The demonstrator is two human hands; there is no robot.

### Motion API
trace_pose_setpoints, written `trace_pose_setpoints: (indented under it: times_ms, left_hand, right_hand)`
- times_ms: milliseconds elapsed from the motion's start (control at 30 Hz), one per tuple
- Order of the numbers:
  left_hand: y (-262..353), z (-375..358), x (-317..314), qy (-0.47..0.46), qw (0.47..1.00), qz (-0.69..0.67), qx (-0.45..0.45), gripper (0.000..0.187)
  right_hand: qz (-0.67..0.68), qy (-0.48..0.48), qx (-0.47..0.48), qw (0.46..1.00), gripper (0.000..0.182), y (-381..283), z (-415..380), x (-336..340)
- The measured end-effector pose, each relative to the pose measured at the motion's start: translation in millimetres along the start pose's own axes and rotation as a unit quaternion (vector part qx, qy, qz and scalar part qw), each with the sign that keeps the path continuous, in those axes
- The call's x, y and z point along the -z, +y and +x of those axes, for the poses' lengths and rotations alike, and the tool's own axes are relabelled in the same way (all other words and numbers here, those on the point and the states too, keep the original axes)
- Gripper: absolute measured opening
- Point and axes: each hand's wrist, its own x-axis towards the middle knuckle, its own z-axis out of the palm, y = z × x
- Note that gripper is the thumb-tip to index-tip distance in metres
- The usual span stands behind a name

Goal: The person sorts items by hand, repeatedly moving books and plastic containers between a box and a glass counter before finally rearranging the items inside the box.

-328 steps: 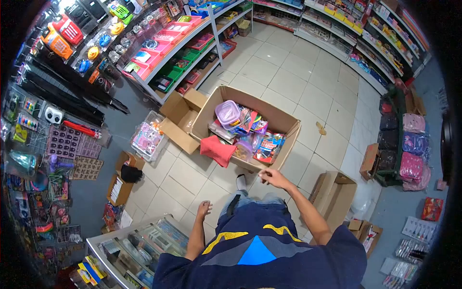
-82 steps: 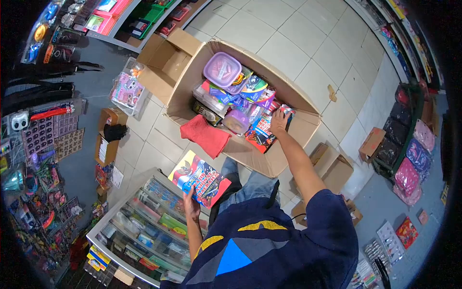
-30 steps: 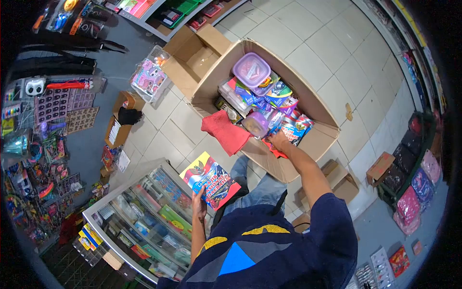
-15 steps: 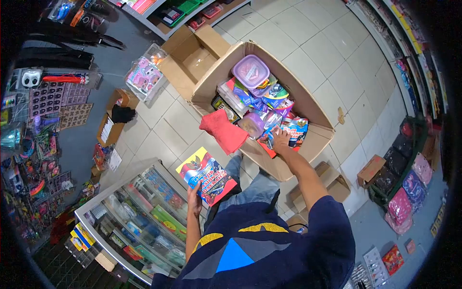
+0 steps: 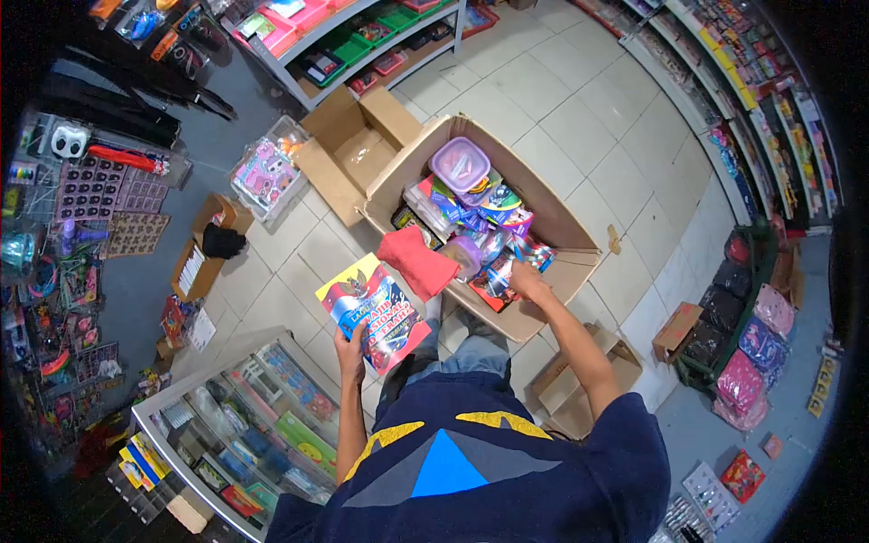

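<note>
My left hand [image 5: 350, 351] grips the lower left edge of a song book [image 5: 378, 317] with a yellow, blue and red cover, held up outside the box. Inside the large cardboard box [image 5: 566, 294], my right hand [image 5: 525, 280] is closed at the near right end, over another red-and-blue book [image 5: 495, 290]. A small blue piece shows at its fingertips; I cannot tell what they grip. Beside that hand lies a purple-lidded tub [image 5: 464, 257]. Farther back are a lilac-lidded container [image 5: 460, 165] and several colourful packets [image 5: 507, 210]. A red cloth [image 5: 417, 262] drapes over the box's near left edge.
An open carton [image 5: 355, 154] touches the box's far left side; another carton [image 5: 588, 380] stands at my right. To my left is a glass display case [image 5: 262, 425]. Stocked shelves [image 5: 362, 41] stand ahead, with more shelving [image 5: 724, 81] along the right.
My right hand has gone from lying spread on the book in the box to a closed shape there. The held song book now appears higher and more to the left. The view has shifted slightly.
</note>
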Motion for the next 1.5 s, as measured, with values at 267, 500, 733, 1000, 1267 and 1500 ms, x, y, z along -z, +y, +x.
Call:
trace_pose_setpoints:
  times_ms: [267, 500, 733, 1000, 1267, 1500]
  left_hand:
    - [32.4, 19.4, -56.1, -0.153, 0.988, 0.0, -0.036, 0.027]
    - [58.0, 7.2, -113.1, -0.179, 0.959, -0.024, -0.217, 0.049]
    - [45.9, 14.6, -138.5, -0.375, 0.907, 0.017, -0.189, 0.038]
    - [62.2, -16.2, -145.1, -0.311, 0.947, -0.033, -0.078, 0.045]
    - [58.4, -34.1, -157.9, -0.171, 0.976, -0.003, -0.133, 0.037]
    - [29.3, -56.8, -171.2, -0.119, 0.982, -0.036, -0.144, 0.028]
  right_hand:
    - [0.163, 0.089, 0.119, 0.975, 0.026, 38.8, -55.9, 3.6]
    - [0.231, 0.259, 0.121, 0.93, 0.051, -19.3, -159.8, 36.5]
    - [0.121, 0.33, 0.195, 0.916, 0.056, -100.3, -219.9, 29.1]
    - [0.022, 0.409, 0.313, 0.857, 0.055, -129.2, -225.1, 2.5]
    - [0.003, 0.408, 0.431, 0.805, 0.051, -102.1, -219.1, 11.2]
    - [0.012, 0.341, 0.469, 0.815, 0.047, -67.5, -220.6, 18.9]
